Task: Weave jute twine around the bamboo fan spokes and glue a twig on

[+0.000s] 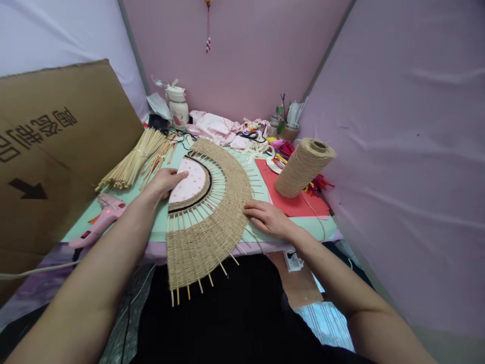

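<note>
Passage is left along the front right; the left and middle are obstructed.
Right of centre, a hand could be passed over the front strip of mint tabletop (301,222), crossed by a twine strand (322,225) and backed by the twine cone (303,169). The left is hemmed by cardboard (64,131), stick bundle (134,161) and glue gun (101,221); the centre is covered by the woven fan (212,230).

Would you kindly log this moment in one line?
left hand: thumb on dotted panel; right hand: outer edge of woven fan; twine roll: on red sheet
</note>
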Motion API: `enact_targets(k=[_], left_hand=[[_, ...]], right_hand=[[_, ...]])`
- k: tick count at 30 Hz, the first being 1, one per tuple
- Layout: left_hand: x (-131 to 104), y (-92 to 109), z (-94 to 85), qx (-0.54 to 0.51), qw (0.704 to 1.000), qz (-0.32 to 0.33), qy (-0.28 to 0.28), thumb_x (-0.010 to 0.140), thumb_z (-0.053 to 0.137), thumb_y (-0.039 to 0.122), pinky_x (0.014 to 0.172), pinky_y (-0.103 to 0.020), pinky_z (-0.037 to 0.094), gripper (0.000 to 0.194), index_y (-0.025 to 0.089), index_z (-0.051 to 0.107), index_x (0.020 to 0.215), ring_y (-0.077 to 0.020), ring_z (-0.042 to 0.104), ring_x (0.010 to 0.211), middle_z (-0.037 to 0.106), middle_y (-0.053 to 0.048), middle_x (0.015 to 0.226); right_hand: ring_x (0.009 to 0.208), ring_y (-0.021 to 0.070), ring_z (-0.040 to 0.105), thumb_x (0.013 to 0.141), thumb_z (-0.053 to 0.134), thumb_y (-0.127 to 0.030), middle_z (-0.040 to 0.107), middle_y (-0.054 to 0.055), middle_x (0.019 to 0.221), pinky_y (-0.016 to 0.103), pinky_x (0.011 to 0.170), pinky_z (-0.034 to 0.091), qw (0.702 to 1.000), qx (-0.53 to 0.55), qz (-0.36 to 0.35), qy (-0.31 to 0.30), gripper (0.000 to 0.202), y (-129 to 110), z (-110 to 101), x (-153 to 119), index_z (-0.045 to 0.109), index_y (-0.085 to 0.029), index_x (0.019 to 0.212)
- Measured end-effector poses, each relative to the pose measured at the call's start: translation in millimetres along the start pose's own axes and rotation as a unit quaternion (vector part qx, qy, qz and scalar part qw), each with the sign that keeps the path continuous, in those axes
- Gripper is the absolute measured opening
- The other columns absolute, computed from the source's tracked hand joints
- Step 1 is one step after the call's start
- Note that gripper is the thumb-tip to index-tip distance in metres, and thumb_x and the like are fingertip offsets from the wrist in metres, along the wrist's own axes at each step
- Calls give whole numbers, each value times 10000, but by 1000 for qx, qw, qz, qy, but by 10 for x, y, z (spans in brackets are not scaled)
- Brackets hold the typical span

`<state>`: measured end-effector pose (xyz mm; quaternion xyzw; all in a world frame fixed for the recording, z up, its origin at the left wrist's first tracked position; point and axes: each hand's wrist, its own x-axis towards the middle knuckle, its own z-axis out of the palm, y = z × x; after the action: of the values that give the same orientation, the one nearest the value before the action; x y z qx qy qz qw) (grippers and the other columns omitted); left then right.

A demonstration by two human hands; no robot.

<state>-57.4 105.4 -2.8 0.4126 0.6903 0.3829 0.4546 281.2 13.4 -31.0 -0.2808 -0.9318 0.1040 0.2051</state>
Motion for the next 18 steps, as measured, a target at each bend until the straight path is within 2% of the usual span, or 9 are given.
enact_targets(k=[3,6,13,18], left_hand=[[-9,4,1,16,1000,8,9,694,761,274,457,-236,470,222,132,679,845,-166,622,530,693,-62,665],[5,-1,-7,30,999,14,7,683,769,294,435,-228,457,252,132,684,857,-164,621,526,705,-73,693],[-15,32,-11,-1,1000,-1,-6,667,783,256,465,-236,488,255,125,685,863,-173,634,540,700,-70,658],[-46,37,3,-18,1000,-3,4,678,775,229,471,-241,494,249,124,681,883,-178,640,548,702,-73,674]], right_hand=[[1199,229,526,953,416,-236,601,107,1246,464,1013,453,1000,-1,2,-2,324,36,-53,-23,569,-210,1238],[1209,238,516,953,408,-244,583,117,1278,483,1022,435,1000,-4,10,28,332,147,-99,45,557,-206,1247],[1094,223,570,924,387,-180,641,103,1128,463,975,465,999,4,-1,44,287,415,-30,369,628,-197,1080],[1101,227,562,913,404,-159,638,115,1114,462,961,474,999,8,3,52,272,451,12,300,619,-189,1077]])
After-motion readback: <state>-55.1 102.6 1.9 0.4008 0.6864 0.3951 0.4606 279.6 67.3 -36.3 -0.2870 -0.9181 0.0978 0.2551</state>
